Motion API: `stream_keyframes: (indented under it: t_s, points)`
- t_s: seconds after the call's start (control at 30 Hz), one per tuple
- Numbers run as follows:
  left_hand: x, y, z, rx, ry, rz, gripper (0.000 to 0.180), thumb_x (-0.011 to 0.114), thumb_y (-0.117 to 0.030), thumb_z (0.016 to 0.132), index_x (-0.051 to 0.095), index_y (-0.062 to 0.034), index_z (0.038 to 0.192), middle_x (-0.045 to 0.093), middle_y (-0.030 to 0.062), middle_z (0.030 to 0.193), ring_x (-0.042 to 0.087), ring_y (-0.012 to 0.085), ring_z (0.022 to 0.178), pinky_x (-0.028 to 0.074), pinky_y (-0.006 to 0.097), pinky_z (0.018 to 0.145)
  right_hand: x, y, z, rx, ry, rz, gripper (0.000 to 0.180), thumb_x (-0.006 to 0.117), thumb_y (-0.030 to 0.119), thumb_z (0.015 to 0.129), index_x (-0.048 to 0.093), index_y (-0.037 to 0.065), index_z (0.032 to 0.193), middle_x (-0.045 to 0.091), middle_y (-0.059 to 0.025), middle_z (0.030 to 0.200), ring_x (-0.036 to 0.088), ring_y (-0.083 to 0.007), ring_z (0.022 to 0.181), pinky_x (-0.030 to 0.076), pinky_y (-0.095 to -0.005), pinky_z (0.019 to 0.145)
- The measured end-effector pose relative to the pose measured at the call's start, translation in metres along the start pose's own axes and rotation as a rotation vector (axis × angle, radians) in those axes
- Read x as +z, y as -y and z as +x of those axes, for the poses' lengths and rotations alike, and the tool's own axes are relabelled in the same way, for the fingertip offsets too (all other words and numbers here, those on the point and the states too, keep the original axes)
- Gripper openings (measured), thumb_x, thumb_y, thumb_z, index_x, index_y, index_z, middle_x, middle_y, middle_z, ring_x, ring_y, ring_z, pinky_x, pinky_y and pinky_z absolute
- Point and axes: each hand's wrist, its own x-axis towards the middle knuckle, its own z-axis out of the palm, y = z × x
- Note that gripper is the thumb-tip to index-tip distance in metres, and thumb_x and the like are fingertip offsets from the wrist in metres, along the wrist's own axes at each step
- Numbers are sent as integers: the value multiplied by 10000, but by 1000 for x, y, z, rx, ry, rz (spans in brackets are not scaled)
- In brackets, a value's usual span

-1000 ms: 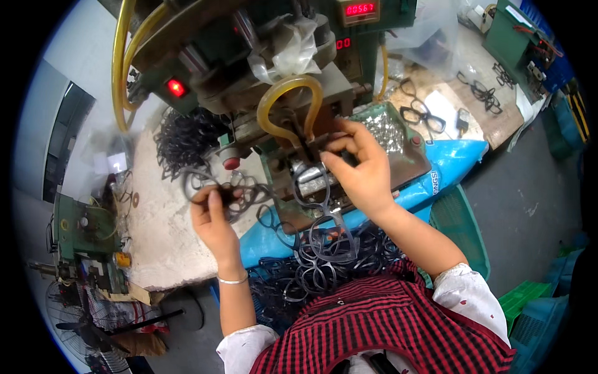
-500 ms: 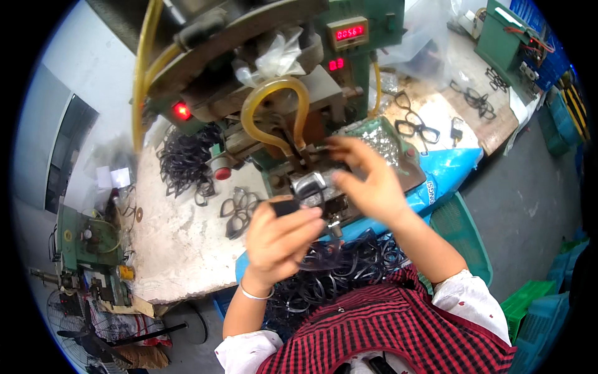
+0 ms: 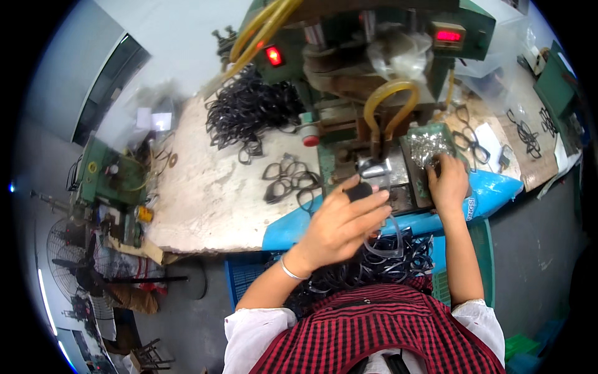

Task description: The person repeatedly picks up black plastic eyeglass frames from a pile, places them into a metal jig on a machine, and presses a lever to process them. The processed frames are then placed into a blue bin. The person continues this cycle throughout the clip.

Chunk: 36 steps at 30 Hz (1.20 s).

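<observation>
My left hand (image 3: 339, 227) is closed on a translucent grey eyeglass frame (image 3: 389, 250), whose rim hangs below the fingers. A black wrap or pad (image 3: 357, 192) shows at the fingertips. Just beyond this hand is the press's shiny metal fixture (image 3: 374, 167), under two prongs with a yellow hose loop (image 3: 391, 93). My right hand (image 3: 450, 186) reaches to the green tray (image 3: 418, 181) of small silvery metal parts (image 3: 428, 142). Its fingers are bent together at the parts; what lies between them is hidden.
The green press (image 3: 470, 31) has a red-lit display and a red button (image 3: 309, 138). Dark eyeglass frames (image 3: 249, 106) are heaped behind, with several loose ones (image 3: 288, 181) at left. More fill a blue crate (image 3: 246, 274) at my lap. Blue plastic sheeting (image 3: 286, 229) covers the table edge.
My right hand has moved from beside the press fixture to the metal parts in the tray. My left hand has drawn back toward me with the eyeglass frame. The whole view has shifted.
</observation>
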Motion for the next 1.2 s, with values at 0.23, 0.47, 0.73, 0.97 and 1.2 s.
stream_keyframes:
  t_s: [0.23,0.47,0.73,0.97,1.2]
  points:
    - [-2,7,-100,-832,367,174,621,624,-353,982,450,44,1427,531,271,1401,496,403,1310,408,444,1080,-2,10,6,-83,-91,131,95,744,121,805,677,55,824,676,-107,870,613,-337,880,493,-446,766]
    - [-125,11,-50,-983,659,-19,420,735,-367,887,714,-50,1162,734,169,1059,691,347,982,539,415,872,-10,3,10,34,-110,193,73,727,117,831,700,54,858,687,-107,852,642,-328,852,503,-427,765]
    - [-29,189,-114,-740,167,657,188,722,-203,844,691,-42,935,679,175,1023,595,406,1004,473,484,894,-3,12,21,89,-180,467,82,660,99,845,642,23,870,661,-172,804,650,-348,770,498,-430,696]
    - [-34,176,-113,-631,-247,623,111,685,-104,858,606,-26,852,648,138,919,582,322,810,480,410,755,-40,-29,-31,385,-72,806,110,712,8,810,644,4,897,659,-29,832,624,-124,781,495,-272,731]
    - [-37,153,-92,-945,-542,76,136,617,-135,993,601,-7,950,553,15,818,468,95,739,404,241,677,-62,75,21,33,69,1120,350,737,9,815,605,-21,1138,686,-70,1063,667,-153,913,527,-287,834]
